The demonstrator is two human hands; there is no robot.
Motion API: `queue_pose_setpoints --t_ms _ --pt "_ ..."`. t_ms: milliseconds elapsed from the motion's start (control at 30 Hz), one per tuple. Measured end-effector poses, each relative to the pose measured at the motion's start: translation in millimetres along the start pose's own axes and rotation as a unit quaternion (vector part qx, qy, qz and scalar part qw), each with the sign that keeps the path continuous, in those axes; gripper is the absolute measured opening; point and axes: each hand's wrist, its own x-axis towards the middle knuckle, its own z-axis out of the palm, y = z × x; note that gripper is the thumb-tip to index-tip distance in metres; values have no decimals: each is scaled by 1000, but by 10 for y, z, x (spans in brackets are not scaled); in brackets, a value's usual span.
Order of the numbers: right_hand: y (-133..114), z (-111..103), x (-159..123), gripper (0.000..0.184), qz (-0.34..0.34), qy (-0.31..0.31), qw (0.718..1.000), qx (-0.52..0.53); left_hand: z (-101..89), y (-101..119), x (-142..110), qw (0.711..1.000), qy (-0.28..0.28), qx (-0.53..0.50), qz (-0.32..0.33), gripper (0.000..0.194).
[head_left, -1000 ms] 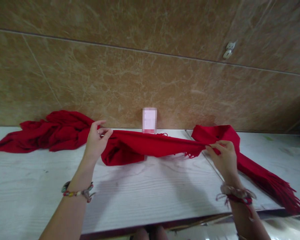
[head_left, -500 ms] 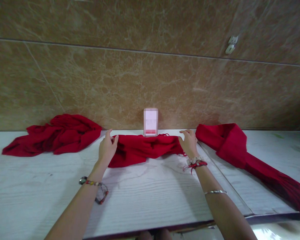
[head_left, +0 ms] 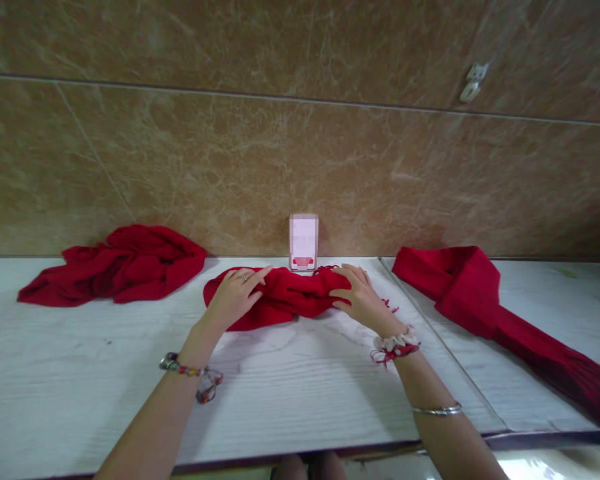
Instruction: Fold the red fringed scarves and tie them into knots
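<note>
A red scarf (head_left: pixel 285 297) lies bunched into a short heap on the white table (head_left: pixel 290 393), close to the wall. My left hand (head_left: pixel 235 297) rests flat on its left part, fingers stretched out over the cloth. My right hand (head_left: pixel 357 297) lies on its right end, fingers spread and pressing on the fabric. A few red fringe threads (head_left: pixel 391 307) stick out just right of that hand.
A crumpled red scarf (head_left: pixel 117 267) lies at the left by the wall. A long red scarf with fringe (head_left: pixel 480 300) stretches toward the right front edge. A small blurred card (head_left: pixel 303 241) stands against the brown marble wall (head_left: pixel 300 153). A white wall fitting (head_left: pixel 473 81) is upper right.
The scarf was held stretched between both hands a second ago. Both hands have since come together toward the middle, and the scarf is now gathered into a short heap under flat hands.
</note>
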Motion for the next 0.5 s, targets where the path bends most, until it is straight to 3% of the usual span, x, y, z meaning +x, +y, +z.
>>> queue_pose_setpoints --t_ms 233,500 --pt "-21 -21 18 16 -14 32 999 8 0 -15 2 992 97 -33 -77 39" --pt "212 -225 -38 19 91 193 976 43 -186 -125 -30 942 251 -60 -213 31"
